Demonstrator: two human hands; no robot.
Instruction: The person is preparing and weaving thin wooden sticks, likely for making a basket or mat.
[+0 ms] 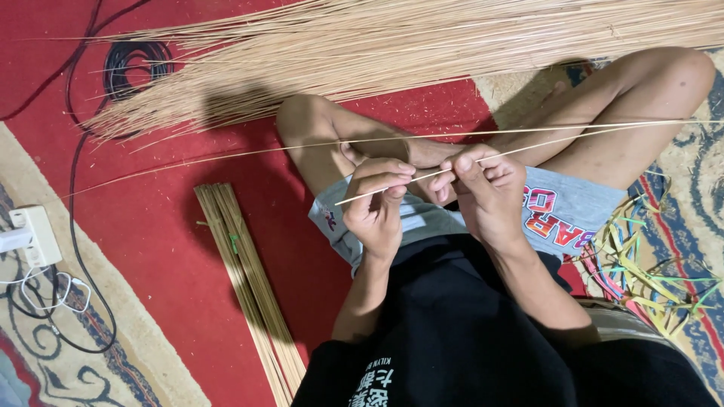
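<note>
I sit cross-legged on a red carpet. My left hand [375, 202] and my right hand [486, 185] are both closed on one thin pale stick [573, 136] that runs from my lap up and out to the right. The stick's near end pokes out left of my left hand's fingers. A second long thin stick [249, 151] lies across my knees, stretching left over the carpet. A big loose heap of the same sticks [392, 41] lies along the top, beyond my knees.
A tied bundle of short sticks [249, 286] lies on the carpet at my left. A white power strip [30, 235] with cables sits at the far left. Coloured plastic strips [648, 275] are piled at my right. A coiled black cable [136, 66] lies top left.
</note>
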